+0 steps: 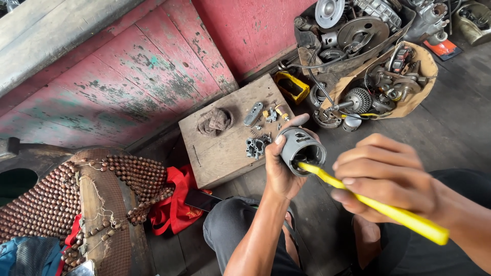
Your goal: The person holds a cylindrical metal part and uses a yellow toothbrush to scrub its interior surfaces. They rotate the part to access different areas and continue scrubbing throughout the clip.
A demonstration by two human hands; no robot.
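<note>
My left hand grips a grey metal piston, its open end turned toward me. My right hand holds a yellow-handled tool, and the tool's tip reaches inside the piston's hollow. Both hands hover over my knees and the dark floor, just right of a low wooden block. On that block lie a brown rag, a flat grey metal piece and several small metal parts.
A cardboard-lined pile of gears and engine parts sits at the upper right, with a yellow box beside it. A red painted wooden wall runs behind. At left are a beaded seat cover and a red bag.
</note>
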